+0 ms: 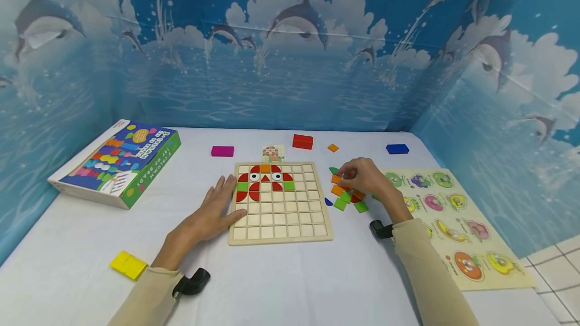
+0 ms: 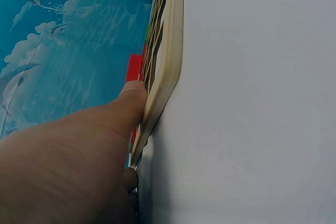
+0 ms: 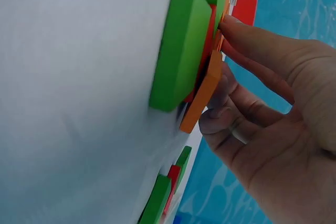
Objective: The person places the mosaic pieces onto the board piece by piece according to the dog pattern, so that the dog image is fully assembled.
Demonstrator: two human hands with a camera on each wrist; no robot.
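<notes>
A wooden grid board (image 1: 284, 219) lies on the table, its upper left cells filled with red, green, orange and eye-marked tiles. My left hand (image 1: 216, 209) rests on its left edge with the fingers spread. In the left wrist view the thumb (image 2: 134, 103) lies against the board's rim (image 2: 170, 51). My right hand (image 1: 364, 177) reaches into a loose pile of tiles right of the board. Its thumb and fingers are bent at an orange tile (image 3: 203, 93), beside a green tile (image 3: 178, 51); whether they pinch a piece is hidden.
A small pattern card (image 1: 273, 153) lies behind the board. Stacked magenta (image 1: 222, 151), red (image 1: 302, 142), blue (image 1: 397, 149) and yellow tiles (image 1: 129, 265) lie around. A toy box (image 1: 122, 157) stands at left, a fruit puzzle board (image 1: 494, 260) at right. Printed curtains enclose the table.
</notes>
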